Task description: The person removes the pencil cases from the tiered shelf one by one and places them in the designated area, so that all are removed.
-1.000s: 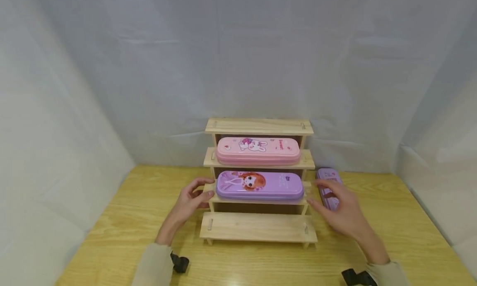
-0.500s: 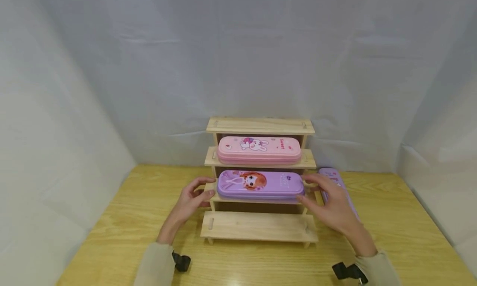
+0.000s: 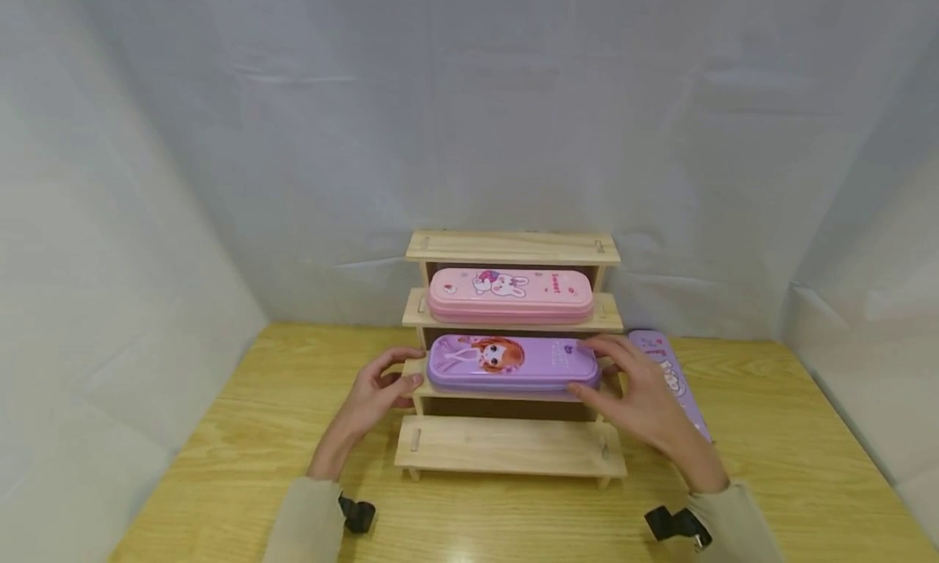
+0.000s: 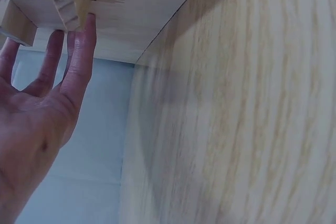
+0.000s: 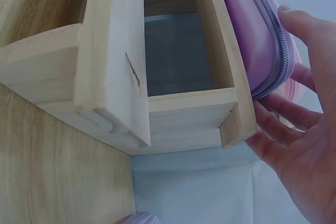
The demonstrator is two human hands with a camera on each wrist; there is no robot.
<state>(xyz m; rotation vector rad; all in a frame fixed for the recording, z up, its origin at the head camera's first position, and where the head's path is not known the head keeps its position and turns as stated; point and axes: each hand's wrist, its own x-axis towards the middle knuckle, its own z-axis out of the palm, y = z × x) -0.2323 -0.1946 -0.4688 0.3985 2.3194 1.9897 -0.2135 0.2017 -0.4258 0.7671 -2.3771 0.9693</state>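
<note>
A stepped wooden rack (image 3: 506, 445) stands on the table, and a purple zippered pencil case (image 3: 543, 367) with a red-haired cartoon girl lies on its second step from the bottom. My right hand (image 3: 645, 400) pinches this case's right end, thumb at the front and fingers at the back. The right wrist view shows the thumb by the case's zipper (image 5: 281, 61) and fingers beside the step's end. At the same step's left end, my left hand (image 3: 374, 392) grips the board between thumb and fingers; its fingertips (image 4: 86, 24) meet the wood in the left wrist view.
A pink pencil case (image 3: 513, 294) with a rabbit lies one step higher. Another purple pencil case (image 3: 663, 367) lies on the table (image 3: 785, 433) right of the rack, partly behind my right hand. A grey-white cloth (image 3: 513, 115) hangs close behind the rack.
My right hand has moved left from beside the rack onto the purple case's right end, uncovering more of the case on the table. My left hand has stayed at the board's left end.
</note>
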